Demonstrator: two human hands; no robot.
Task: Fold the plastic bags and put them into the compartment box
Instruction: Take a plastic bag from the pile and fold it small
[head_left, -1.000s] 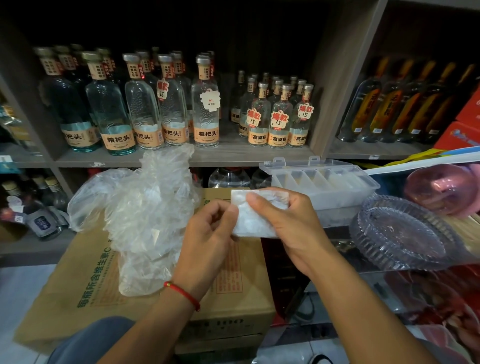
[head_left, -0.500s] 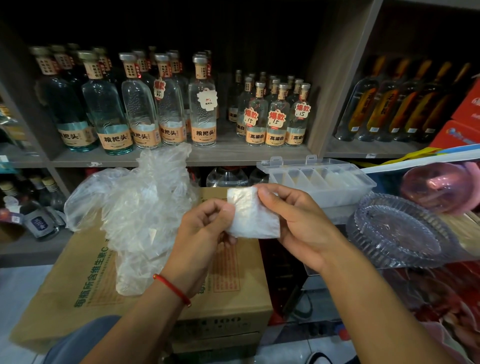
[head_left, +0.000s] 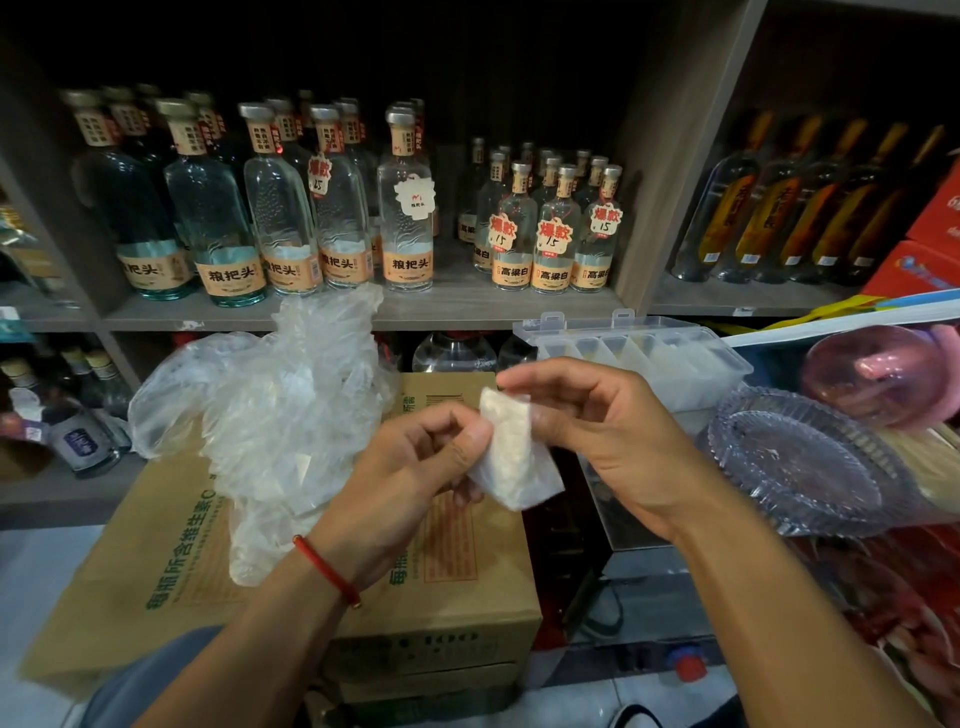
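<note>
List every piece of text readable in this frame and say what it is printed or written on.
"粮把头": labels of the tall clear bottles.
"高粱白": labels of the smaller bottles.
"爆款" with handwritten "15": red tags on the smaller bottles.
"爆款" with handwritten "25": a red tag on a tall bottle.
Green print on the cardboard box: only "维生素C" reads with any confidence.
Amber bottles, red cartons, neck labels: too blurred to read.

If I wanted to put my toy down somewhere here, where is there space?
The best bare patch is the cardboard box top, its right part, between the plastic bag pile and the box's right edge, though the left hand and right hand with the folded bag hover above. The bottle shelf and the area round the glass dish are crowded.
</note>
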